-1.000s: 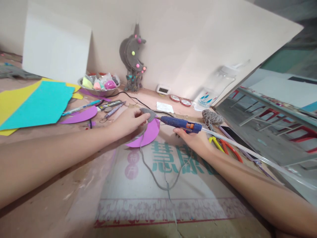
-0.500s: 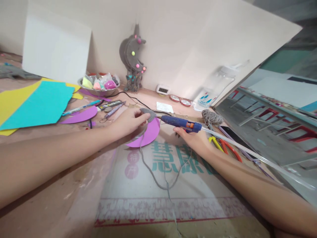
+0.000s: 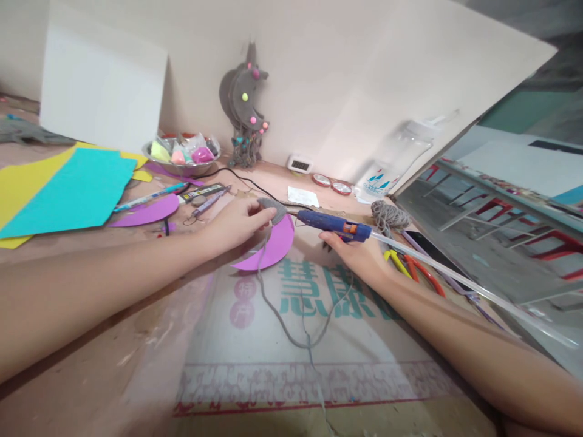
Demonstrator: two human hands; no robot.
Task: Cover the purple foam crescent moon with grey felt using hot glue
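Note:
My left hand [image 3: 248, 220] pinches a purple paper crescent [image 3: 272, 247] by its upper end, where grey yarn is wound round it. In my right hand [image 3: 353, 250] is a blue hot glue gun [image 3: 334, 224], gripped from below with a long clear glue stick [image 3: 437, 265] jutting from its back. The gun's nozzle points left, close to the wound part; whether it touches cannot be made out. A loose strand of grey yarn [image 3: 291, 341] hangs from the crescent and loops over the printed board.
A grey yarn bundle [image 3: 390, 215], pliers [image 3: 421, 273] and a phone [image 3: 439, 261] lie at right. A bottle [image 3: 396, 161], timer [image 3: 299, 164] and decorated grey moon [image 3: 243, 100] stand behind. Coloured sheets [image 3: 68, 194], pens [image 3: 150, 197] and a metal bowl [image 3: 182, 167] are left.
The glue gun has shifted very slightly to the right, its nozzle a little farther from the wound yarn. My left hand holds the crescent in the same place.

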